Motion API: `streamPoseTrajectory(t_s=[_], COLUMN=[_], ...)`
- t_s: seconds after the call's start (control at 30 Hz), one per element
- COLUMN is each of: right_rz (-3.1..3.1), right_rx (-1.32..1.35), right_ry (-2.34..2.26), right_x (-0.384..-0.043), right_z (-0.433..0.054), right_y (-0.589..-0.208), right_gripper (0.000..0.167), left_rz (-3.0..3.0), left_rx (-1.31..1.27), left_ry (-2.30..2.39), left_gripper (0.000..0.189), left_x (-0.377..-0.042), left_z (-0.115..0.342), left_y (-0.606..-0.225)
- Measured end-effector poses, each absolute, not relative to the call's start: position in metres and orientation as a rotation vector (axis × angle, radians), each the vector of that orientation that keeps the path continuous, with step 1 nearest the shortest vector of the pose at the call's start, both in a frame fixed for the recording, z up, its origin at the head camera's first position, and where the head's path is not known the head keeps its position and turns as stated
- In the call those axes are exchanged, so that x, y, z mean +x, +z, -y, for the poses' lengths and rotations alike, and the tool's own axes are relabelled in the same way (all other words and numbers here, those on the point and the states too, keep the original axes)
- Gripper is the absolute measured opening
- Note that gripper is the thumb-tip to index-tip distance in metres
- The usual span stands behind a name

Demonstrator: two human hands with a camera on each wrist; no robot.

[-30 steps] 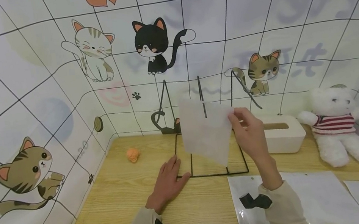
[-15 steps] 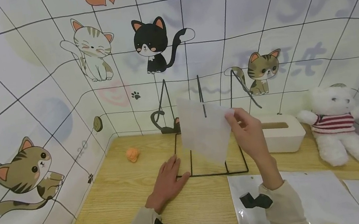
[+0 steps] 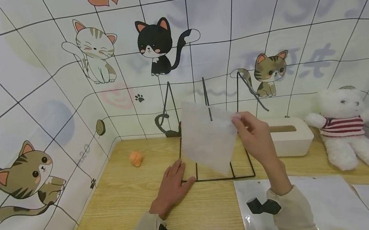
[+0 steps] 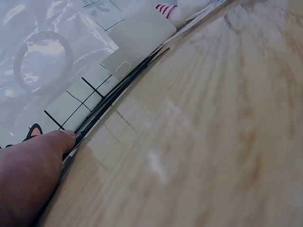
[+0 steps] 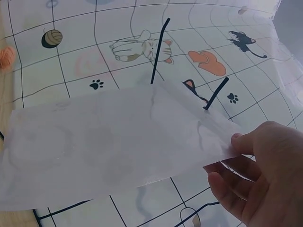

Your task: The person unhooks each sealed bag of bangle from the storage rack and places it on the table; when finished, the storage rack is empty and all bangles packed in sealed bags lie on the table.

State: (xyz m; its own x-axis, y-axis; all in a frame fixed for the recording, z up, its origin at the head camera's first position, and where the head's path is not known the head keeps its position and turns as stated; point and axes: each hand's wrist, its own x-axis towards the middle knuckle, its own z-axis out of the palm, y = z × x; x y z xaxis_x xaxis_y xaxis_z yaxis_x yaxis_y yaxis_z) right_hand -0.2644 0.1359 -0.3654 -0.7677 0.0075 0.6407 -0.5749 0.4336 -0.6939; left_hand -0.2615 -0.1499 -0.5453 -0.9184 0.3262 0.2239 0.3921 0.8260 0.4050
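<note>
My right hand (image 3: 254,130) pinches the right corner of a translucent plastic bag (image 3: 209,139) between thumb and fingers. The bag hangs at a black wire rack (image 3: 227,178), and the tip of the rack's middle prong shows in front of the bag's upper part. Whether the prong passes through a hole, I cannot tell. A faint ring shape shows on the bag (image 4: 42,82) in the left wrist view. In the right wrist view the bag (image 5: 109,142) spreads out flat from the pinching fingers. My left hand (image 3: 171,185) lies with extended fingers over the rack's front left base corner.
A white tissue box (image 3: 292,143) and a white teddy bear (image 3: 344,132) in a striped shirt stand at the right. A small orange ball-like thing (image 3: 136,158) lies at the left. Flat plastic-covered sheets (image 3: 326,193) lie at the front right. Behind rises a cat-patterned wall covering (image 3: 213,16).
The bag's lower left part has swung slightly to the left. My right hand has shifted a little left with the bag's corner. My left hand stays in place.
</note>
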Motion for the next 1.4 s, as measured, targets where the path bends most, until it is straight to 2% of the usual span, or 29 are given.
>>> streamPoseTrajectory(t_s=[0.2,0.53,1.0,1.23,1.4], right_rz=[2.111,2.221,2.292,2.308,2.292], right_rx=[0.499,0.498,0.625,0.662,0.684], right_ry=[1.320,1.323,1.170,1.104,1.068], right_x=[-0.264,-0.256,-0.249,-0.247,-0.247], right_z=[-0.137,-0.142,-0.149,-0.148,-0.148], right_y=[-0.365,-0.357,-0.354,-0.353,-0.353], right_gripper=[0.013,0.018,0.011,0.017,0.014], left_rz=[2.872,2.883,2.874,2.874,2.883], left_rx=[-0.567,-0.562,-0.557,-0.566,-0.558], left_ry=[-0.677,-0.679,-0.670,-0.682,-0.657], left_gripper=[0.074,0.075,0.075,0.074,0.075], left_x=[-0.260,-0.261,-0.261,-0.259,-0.262], left_z=[0.150,0.150,0.150,0.150,0.150], left_y=[-0.545,-0.545,-0.546,-0.546,-0.547])
